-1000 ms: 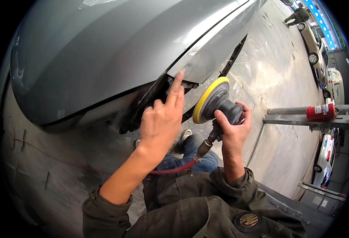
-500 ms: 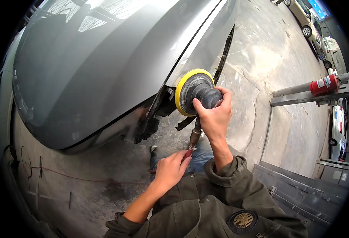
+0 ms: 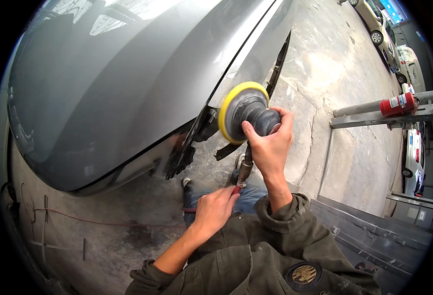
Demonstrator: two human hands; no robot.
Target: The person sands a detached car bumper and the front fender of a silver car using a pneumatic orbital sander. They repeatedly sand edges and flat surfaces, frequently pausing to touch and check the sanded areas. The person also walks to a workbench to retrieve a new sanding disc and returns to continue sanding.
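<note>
Right hand [image 3: 270, 142] wraps the grey sander [image 3: 248, 117], its yellow pad pressed against the silver car panel [image 3: 128, 83] edge. Below the sander, left hand [image 3: 215, 210] pinches the red air hose [image 3: 236, 189].

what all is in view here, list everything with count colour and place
car body panel: one, silver grey, upper left, filling most of the view
sander: one, dark body with yellow-rimmed pad, centre, pad against the panel's edge
air hose: one, red, below the sander, passing under the left hand
concrete floor: one, grey, cracked, right and bottom left
metal rail: one, grey, right side
red cylinder: one, on the rail, right
parked cars: several, pale, along the right edge
jacket: one, olive green, bottom centre
jeans: blue, below the sander
left hand: one, at the hose fitting
right hand: one, gripping the sander
</note>
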